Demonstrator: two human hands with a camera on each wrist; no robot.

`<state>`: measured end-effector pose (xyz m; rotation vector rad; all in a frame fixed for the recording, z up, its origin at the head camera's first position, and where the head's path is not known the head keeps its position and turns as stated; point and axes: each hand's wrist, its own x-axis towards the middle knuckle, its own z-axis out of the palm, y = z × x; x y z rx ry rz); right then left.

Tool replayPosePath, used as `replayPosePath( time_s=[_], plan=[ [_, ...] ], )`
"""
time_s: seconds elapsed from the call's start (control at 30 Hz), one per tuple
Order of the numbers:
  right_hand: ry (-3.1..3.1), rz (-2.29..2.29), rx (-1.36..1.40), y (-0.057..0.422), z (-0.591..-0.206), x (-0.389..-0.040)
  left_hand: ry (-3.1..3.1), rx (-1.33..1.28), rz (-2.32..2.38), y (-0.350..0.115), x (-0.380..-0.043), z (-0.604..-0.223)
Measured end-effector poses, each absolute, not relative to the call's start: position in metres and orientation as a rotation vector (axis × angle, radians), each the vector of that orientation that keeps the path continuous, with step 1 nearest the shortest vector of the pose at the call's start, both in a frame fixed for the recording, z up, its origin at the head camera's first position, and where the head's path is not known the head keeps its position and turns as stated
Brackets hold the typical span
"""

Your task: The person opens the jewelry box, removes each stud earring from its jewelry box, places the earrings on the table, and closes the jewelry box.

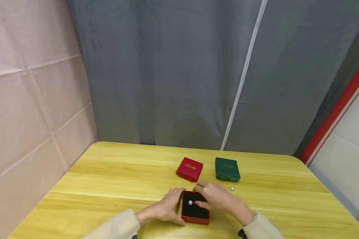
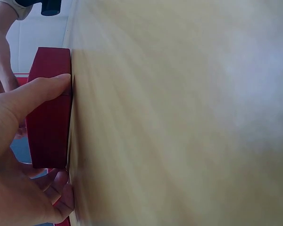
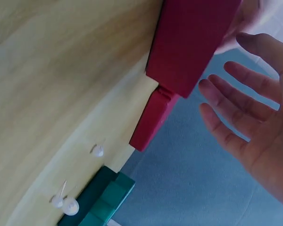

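Observation:
An open red jewelry box [image 1: 195, 220] with a black lining sits near the front of the table, a pearl stud [image 1: 190, 202] on the lining. My left hand [image 1: 168, 206] grips this box from its left side. In the left wrist view, the thumb lies along the near red wall [image 2: 49, 127] and the fingers reach round the far end. Above the box's right half hovers my right hand [image 1: 214, 197]. Its fingers [image 3: 236, 110] are spread and gently bent in the right wrist view, holding nothing.
Behind the open box lies a red lid [image 1: 190, 168] with gold lettering. A green box [image 1: 227, 169] stands to its right. Several pearl studs lie on the wooden table, one pearl stud [image 1: 232, 188] just in front of the green box. A grey curtain [image 1: 173, 73] hangs behind the table.

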<state>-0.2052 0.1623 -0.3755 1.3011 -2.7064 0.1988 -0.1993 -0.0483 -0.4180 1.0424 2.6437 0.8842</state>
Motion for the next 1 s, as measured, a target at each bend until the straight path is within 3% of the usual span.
replayPosePath(
  time_s=[1.0],
  plan=[
    [-2.621,-0.095,1.441,0.139,-0.387,-0.197,2.64,1.081,0.868,-0.05,-0.2,-0.42]
  ],
)
